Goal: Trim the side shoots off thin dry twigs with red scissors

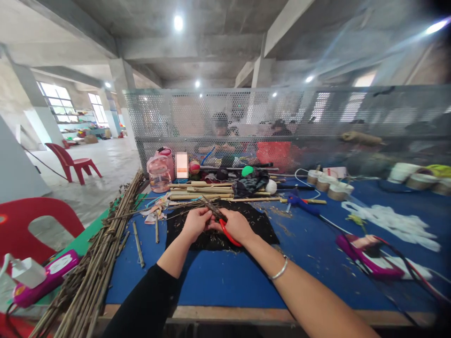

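Over a black cloth (262, 231) strewn with small clippings, my right hand (239, 224) is closed around red-handled scissors (229, 234). Their dark blades point up and away to the left. My left hand (195, 223) is pinched shut close to the blades, on what looks like a thin twig (176, 206) reaching out to the left. The fingertips of both hands nearly meet, and the exact spot between them is partly hidden. Short cut sticks (138, 245) lie on the blue table (211, 277) left of the cloth.
A long bundle of dry branches (102, 249) runs along the left edge. Thicker sticks (200, 190), a white ball (271, 187) and a blue glue gun (299, 202) lie behind the cloth. Purple power strips (369, 260) sit at right. A perforated metal screen (158, 117) stands behind.
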